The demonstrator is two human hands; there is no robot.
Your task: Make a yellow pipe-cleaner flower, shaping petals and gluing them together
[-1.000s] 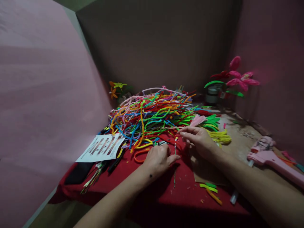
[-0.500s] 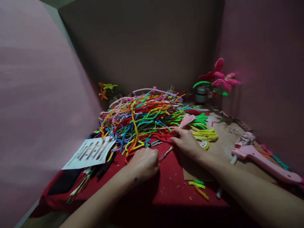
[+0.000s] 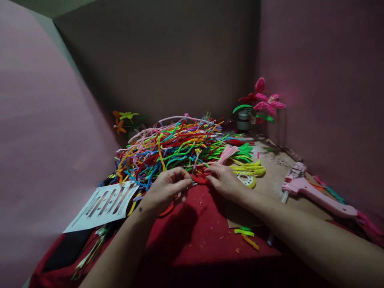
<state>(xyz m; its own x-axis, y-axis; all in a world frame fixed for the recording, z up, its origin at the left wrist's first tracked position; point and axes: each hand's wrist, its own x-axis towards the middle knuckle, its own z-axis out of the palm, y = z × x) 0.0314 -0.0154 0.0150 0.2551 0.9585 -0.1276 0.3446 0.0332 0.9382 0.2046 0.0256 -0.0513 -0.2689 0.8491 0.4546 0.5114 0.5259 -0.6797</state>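
A big tangle of pipe cleaners (image 3: 177,148) in many colours lies on the red cloth (image 3: 204,236). My left hand (image 3: 165,190) is raised at the pile's near edge, fingers pinched on a thin stem with a small yellow tip (image 3: 195,158), held upright. My right hand (image 3: 223,180) rests beside it with fingers curled, pinching a red pipe cleaner (image 3: 200,178) at the pile's edge. A pink folded petal piece (image 3: 228,152) lies just beyond my right hand.
A pink glue gun (image 3: 312,192) lies at the right. A jar with pink pipe-cleaner flowers (image 3: 258,104) stands at the back right, orange and yellow flowers (image 3: 123,120) at the back left. A printed sheet (image 3: 103,204) lies at the left. Yellow loops (image 3: 249,170), green scraps (image 3: 246,234).
My left hand has lifted off the red cloth and now holds the thin stem upright. My right hand stayed at the pile's edge. The view has swung to the right.
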